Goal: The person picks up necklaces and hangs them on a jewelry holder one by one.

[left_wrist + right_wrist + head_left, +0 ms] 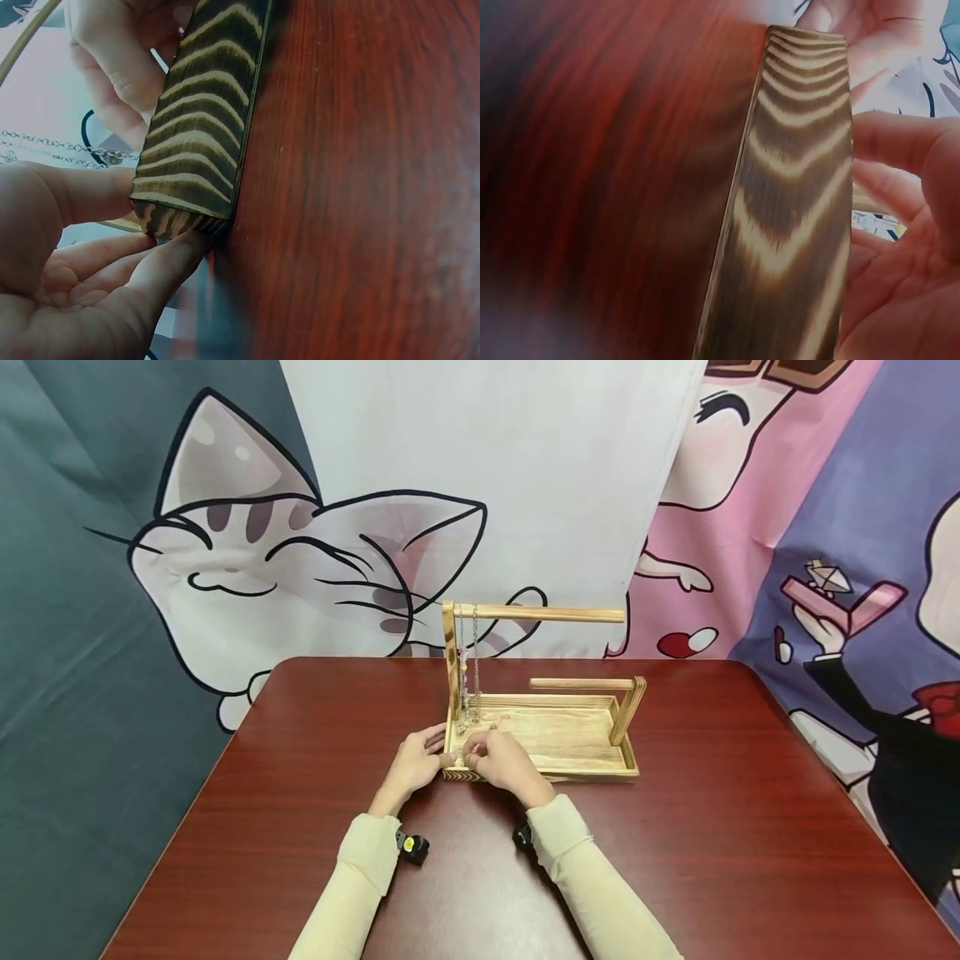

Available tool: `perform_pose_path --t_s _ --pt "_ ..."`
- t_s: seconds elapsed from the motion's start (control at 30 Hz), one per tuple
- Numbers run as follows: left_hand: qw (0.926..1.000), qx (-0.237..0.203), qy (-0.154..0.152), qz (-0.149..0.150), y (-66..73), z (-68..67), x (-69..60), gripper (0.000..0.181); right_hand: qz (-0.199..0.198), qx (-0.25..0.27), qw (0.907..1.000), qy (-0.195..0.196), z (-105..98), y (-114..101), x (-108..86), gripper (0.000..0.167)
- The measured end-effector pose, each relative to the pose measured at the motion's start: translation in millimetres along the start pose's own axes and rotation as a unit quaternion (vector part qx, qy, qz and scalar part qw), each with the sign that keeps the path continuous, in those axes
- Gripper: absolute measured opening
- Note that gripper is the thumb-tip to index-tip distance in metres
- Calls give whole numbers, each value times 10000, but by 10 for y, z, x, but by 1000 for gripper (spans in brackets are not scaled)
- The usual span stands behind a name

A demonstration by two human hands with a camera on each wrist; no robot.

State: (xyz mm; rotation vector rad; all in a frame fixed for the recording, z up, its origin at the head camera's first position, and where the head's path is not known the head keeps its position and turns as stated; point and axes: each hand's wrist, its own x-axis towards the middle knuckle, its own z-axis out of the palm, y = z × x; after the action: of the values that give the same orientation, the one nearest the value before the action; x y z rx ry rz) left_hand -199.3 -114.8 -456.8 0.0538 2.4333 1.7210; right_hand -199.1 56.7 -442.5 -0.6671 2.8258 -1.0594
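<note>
Necklaces (476,670) are hanging; jewelry (498,722) is remaining in the tray (558,727). My left hand (417,758) is resting straight-fingered; my right hand's (506,762) grip, I cannot tell.

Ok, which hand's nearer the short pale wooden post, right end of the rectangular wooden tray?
Right. The right hand is left of the post, over the front-left of the tray; the left hand is farther left, at its left end.

From my end I took it for an indoor studio-type rec. set-up, exact bldg. type unclear, b/c a reddish-brown wood-grain tbl. (712,810) stood in front of printed cloth backdrops (540,460) w/ a big cartoon cat (217,643), & black wrist cams (415,849) sat by both cuffs (369,847).
</note>
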Motion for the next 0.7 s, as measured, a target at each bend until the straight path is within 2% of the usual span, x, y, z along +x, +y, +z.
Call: perform_pose_path --t_s 0.37,0.47,0.6,0.7 --pt "10000 70 11 -23 -11 -4 2 59 254 215 9988 -363 76 33 62 23" --pt "10000 76 33 8 -1 -7 -8 60 289 275 9978 -535 67 50 83 25" --pt "10000 66 -35 43 -4 -1 -18 61 529 548 9939 -799 24 71 102 27" --pt "10000 75 -16 49 12 -17 -3 61 606 651 9931 -770 -12 71 144 25"
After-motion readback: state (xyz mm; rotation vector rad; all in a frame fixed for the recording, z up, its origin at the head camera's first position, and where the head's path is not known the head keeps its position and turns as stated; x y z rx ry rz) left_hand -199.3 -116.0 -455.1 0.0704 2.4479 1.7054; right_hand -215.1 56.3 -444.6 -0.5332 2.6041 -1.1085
